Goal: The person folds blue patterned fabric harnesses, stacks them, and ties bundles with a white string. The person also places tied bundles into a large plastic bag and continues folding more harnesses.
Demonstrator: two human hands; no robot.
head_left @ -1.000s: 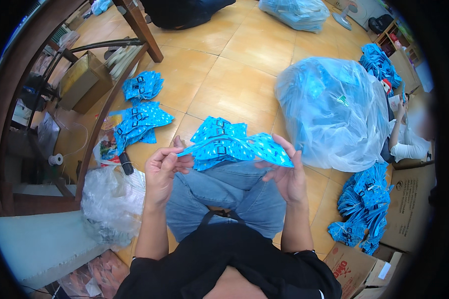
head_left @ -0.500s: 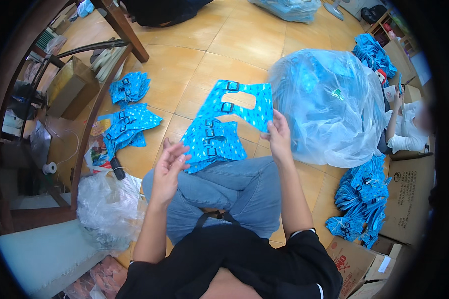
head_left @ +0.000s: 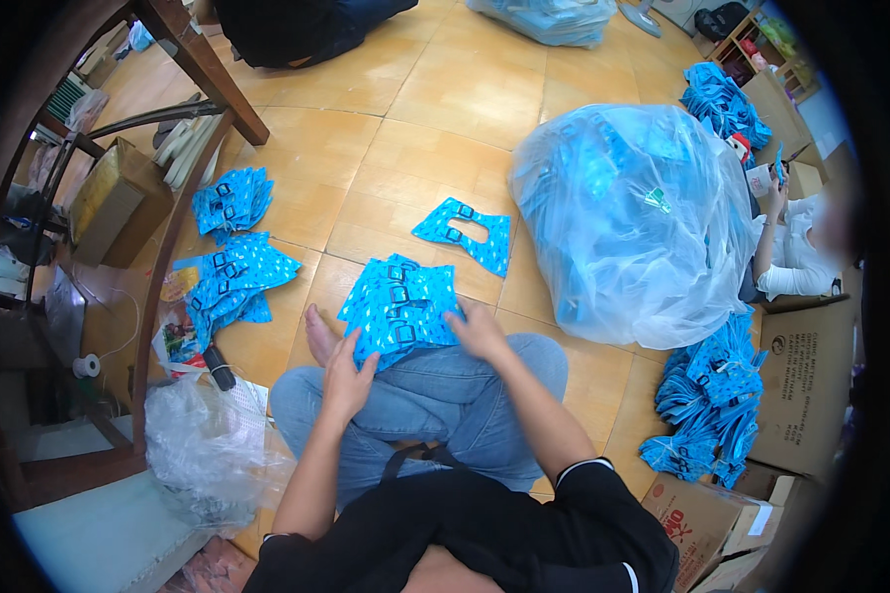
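Observation:
A stack of blue fabric pieces (head_left: pixel 371 314) with small white marks and black buckles lies in front of my crossed legs. At its near left edge is my left hand (head_left: pixel 350 378), thumb apart from the fingers, touching the pieces. My right hand (head_left: pixel 480 331) has its fingers drawn together at the stack's right edge; their tips are partly hidden against the fabric. Beyond the stack, one single blue piece (head_left: pixel 494 237) with a cut-out and two buckles lies flat on the floor, apart from both hands.
A big clear plastic bag (head_left: pixel 633 227) full of blue pieces stands at the right. Blue bundles (head_left: pixel 707 395) lie beside cardboard boxes (head_left: pixel 801 385). Further piles (head_left: pixel 237 272) are at the left, near a wooden frame (head_left: pixel 183 208). A person (head_left: pixel 801 247) sits at the far right.
The single piece my right hand held up now lies on the floor beyond the stack. My right hand has come back to the stack's edge, and my left hand has lowered to it.

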